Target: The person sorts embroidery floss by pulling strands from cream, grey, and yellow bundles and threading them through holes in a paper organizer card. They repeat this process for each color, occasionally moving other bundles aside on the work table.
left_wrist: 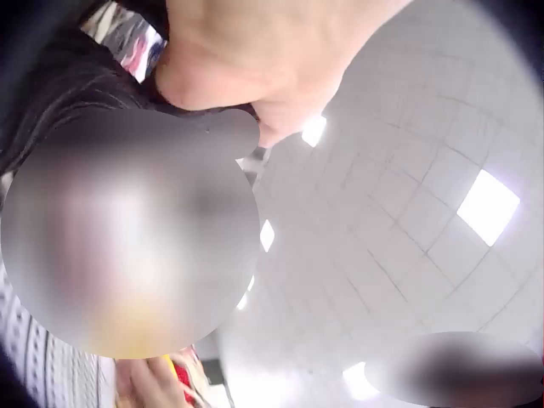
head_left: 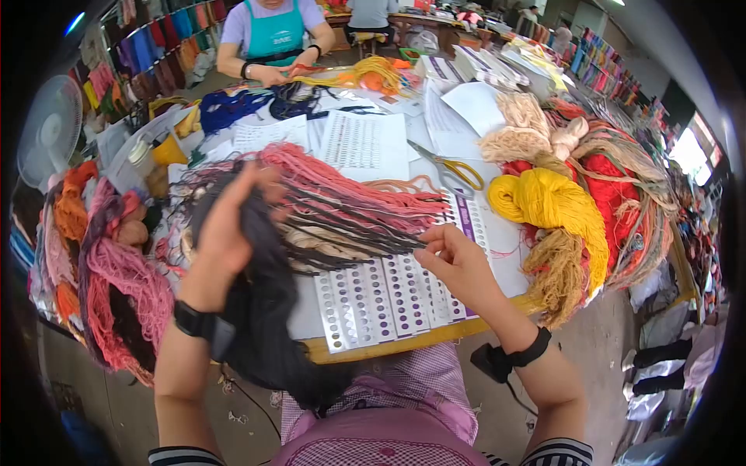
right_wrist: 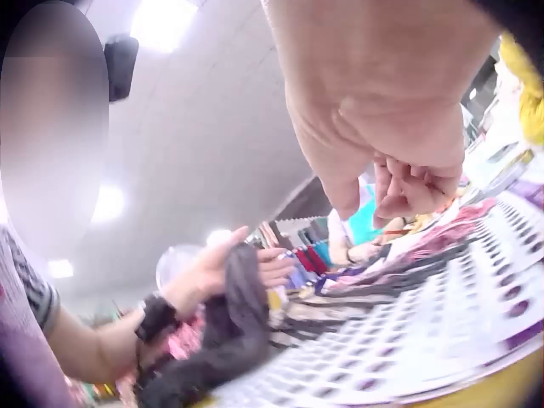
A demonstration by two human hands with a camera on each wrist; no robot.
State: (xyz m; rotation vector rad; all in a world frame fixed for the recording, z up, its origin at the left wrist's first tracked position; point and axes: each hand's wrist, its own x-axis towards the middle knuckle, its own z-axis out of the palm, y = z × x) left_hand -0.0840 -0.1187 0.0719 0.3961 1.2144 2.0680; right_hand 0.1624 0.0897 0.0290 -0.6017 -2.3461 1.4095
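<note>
My left hand [head_left: 229,225], blurred in the head view, is raised at the left of the table. A black skein of yarn [head_left: 268,311] drapes over it and hangs down past the table edge. The right wrist view shows that hand's fingers [right_wrist: 276,268] held out straight, with the skein looped between them and the thumb. My right hand [head_left: 458,264] hovers over the punched sample cards [head_left: 373,303], fingers loosely bent. Its fingertips are right by the ends of dark grey yarn strands [head_left: 365,237], laid out beside pink strands [head_left: 350,182]. Nothing shows between its thumb and fingers.
Scissors with yellow handles [head_left: 462,172] lie behind the cards. Yellow yarn [head_left: 552,206] and red yarn [head_left: 610,186] are heaped at the right, pink yarn [head_left: 128,272] at the left. Printed sheets [head_left: 364,144] lie mid-table. Across it, a person in a teal apron [head_left: 276,35] handles yarn.
</note>
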